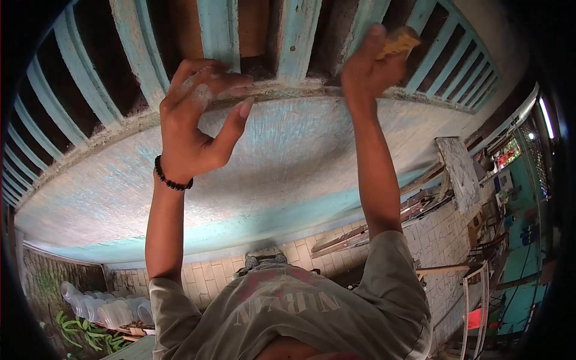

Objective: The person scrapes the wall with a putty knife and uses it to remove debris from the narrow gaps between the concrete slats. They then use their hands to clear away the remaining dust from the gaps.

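Observation:
My left hand (198, 117) is raised in front of the wall, its fingers curved and the thumb held apart, with nothing in its grasp. Whitish residue, like suds, covers some of its fingers. A black bead bracelet (173, 175) circles that wrist. Higher and to the right, my right hand (373, 71) grips a worn yellow-brown sponge (398, 43) close to the window slats. Those light-blue slats (298, 39) stand above a ledge (288, 92). Below the ledge, the wall (282, 144) shows scuffed white and blue paint.
Tiled floor (201, 277) runs along the wall's foot. Wooden planks (345, 240) lean at the right, near a weathered board (459, 174). Clear plastic containers (108, 306) and green plants (84, 330) sit at lower left. A wooden frame (474, 306) stands at lower right.

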`<control>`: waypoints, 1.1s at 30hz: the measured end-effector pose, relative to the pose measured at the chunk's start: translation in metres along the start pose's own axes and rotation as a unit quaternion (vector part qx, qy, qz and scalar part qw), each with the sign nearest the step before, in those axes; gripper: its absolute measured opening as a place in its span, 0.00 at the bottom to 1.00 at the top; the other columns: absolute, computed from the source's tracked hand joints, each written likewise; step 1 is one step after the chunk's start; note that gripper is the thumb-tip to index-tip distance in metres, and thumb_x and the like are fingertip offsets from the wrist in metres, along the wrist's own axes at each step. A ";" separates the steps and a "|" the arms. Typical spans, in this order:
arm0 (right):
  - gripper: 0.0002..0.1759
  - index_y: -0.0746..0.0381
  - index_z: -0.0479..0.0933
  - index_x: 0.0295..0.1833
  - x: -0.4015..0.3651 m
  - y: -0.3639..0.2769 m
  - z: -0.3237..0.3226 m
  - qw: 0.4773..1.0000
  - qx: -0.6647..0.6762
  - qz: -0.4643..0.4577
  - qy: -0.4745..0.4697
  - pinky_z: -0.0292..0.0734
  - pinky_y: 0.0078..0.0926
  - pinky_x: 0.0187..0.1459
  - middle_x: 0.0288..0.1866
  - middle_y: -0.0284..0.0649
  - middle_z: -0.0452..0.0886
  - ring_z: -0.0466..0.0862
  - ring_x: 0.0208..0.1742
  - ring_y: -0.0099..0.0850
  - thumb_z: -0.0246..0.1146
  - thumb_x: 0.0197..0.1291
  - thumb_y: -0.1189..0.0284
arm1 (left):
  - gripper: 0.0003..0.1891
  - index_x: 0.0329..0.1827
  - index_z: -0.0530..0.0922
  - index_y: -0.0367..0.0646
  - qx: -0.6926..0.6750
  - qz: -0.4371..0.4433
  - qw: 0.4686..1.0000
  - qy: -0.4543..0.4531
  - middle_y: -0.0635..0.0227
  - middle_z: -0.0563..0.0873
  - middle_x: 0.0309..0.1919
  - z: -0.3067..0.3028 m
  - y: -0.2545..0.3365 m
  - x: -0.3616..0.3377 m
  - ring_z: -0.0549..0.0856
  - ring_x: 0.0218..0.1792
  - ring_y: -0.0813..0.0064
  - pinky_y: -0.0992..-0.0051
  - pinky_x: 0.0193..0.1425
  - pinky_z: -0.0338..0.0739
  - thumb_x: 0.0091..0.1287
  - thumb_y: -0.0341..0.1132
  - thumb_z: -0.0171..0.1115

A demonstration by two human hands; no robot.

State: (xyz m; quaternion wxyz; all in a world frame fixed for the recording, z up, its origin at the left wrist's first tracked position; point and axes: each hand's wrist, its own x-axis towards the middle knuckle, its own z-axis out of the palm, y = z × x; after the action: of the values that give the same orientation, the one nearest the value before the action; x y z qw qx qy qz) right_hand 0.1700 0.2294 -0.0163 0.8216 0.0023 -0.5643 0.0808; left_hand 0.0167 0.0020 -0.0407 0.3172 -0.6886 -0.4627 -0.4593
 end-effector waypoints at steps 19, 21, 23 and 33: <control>0.18 0.63 0.68 0.39 0.002 -0.002 -0.018 0.998 -0.058 0.006 0.018 0.66 0.23 0.34 0.27 0.30 0.72 0.71 0.30 0.19 0.62 0.79 0.62 | 0.13 0.46 0.89 0.38 -0.022 0.002 1.000 -0.002 0.61 0.92 0.38 -0.006 -0.001 -0.011 0.86 0.56 0.53 0.59 0.59 0.81 0.59 0.30 0.68; 0.19 0.63 0.68 0.39 -0.002 -0.003 -0.011 0.998 -0.056 0.010 0.026 0.67 0.23 0.35 0.27 0.30 0.72 0.70 0.30 0.19 0.61 0.79 0.61 | 0.11 0.44 0.90 0.40 -0.022 0.003 1.000 0.010 0.62 0.92 0.37 -0.004 -0.001 -0.009 0.86 0.53 0.55 0.61 0.55 0.83 0.58 0.30 0.71; 0.20 0.62 0.68 0.37 -0.010 -0.002 -0.005 0.998 -0.059 0.013 -0.002 0.66 0.26 0.35 0.27 0.30 0.72 0.70 0.30 0.21 0.61 0.80 0.61 | 0.11 0.43 0.90 0.41 -0.026 0.002 1.000 0.016 0.63 0.92 0.37 0.000 0.000 -0.007 0.86 0.52 0.56 0.61 0.53 0.83 0.57 0.30 0.73; 0.21 0.62 0.68 0.37 -0.010 -0.007 0.000 0.999 -0.031 0.011 0.005 0.66 0.24 0.35 0.28 0.29 0.72 0.71 0.30 0.20 0.65 0.77 0.59 | 0.11 0.42 0.90 0.42 -0.036 0.008 0.999 0.018 0.63 0.93 0.39 0.008 0.004 -0.006 0.87 0.52 0.55 0.62 0.53 0.84 0.56 0.29 0.73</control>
State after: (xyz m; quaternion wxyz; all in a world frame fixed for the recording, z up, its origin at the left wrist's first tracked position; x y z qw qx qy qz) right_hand 0.1671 0.2207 -0.0250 0.8230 -0.0297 -0.5627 0.0718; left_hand 0.0224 0.0052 -0.0494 0.3043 -0.6948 -0.4344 -0.4857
